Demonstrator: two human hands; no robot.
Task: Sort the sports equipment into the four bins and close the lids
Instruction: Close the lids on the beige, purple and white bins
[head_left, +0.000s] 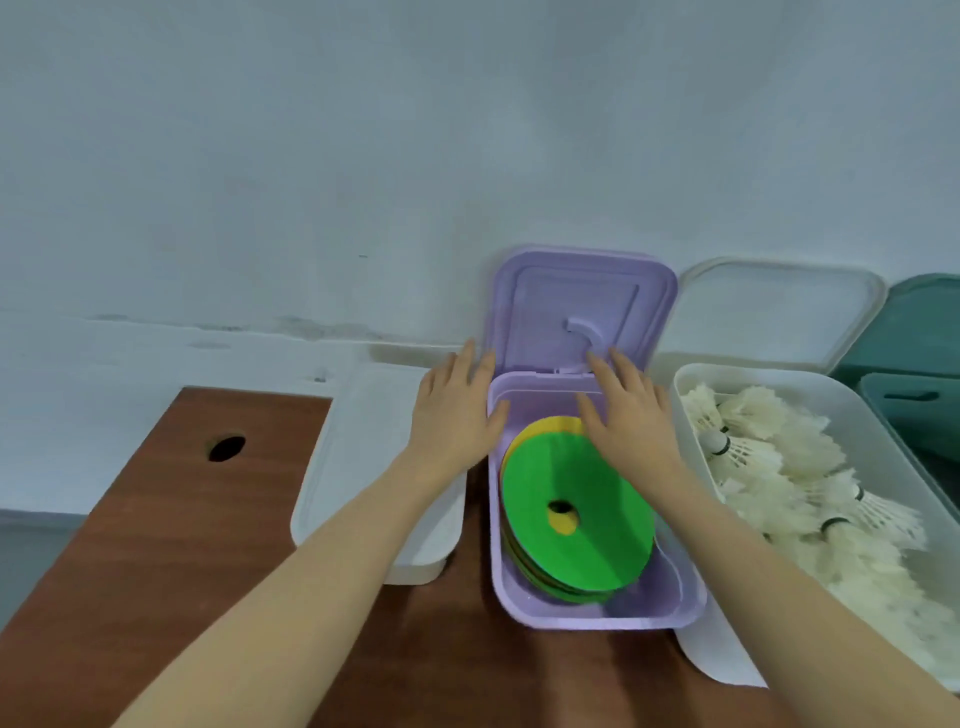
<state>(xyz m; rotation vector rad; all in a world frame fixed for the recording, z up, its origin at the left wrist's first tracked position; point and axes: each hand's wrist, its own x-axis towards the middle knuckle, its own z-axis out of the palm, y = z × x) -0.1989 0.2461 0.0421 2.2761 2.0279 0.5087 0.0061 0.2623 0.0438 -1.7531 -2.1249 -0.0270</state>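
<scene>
A reddish-brown wooden table (156, 519) fills the lower part of the view. Near its far left corner a dark round hole (227, 448) is cut through the top. Behind the table's far edge rises a pale bluish wall (363, 156), scuffed and stained low down.

Single head-worn wide-angle view, forward and down, close over the table (156, 519) against a wall (363, 156).

We reach both flat hands, left hand (457, 410) and right hand (626, 410), toward the raised purple lid (571, 306) above stacked green discs (576, 525).
</scene>
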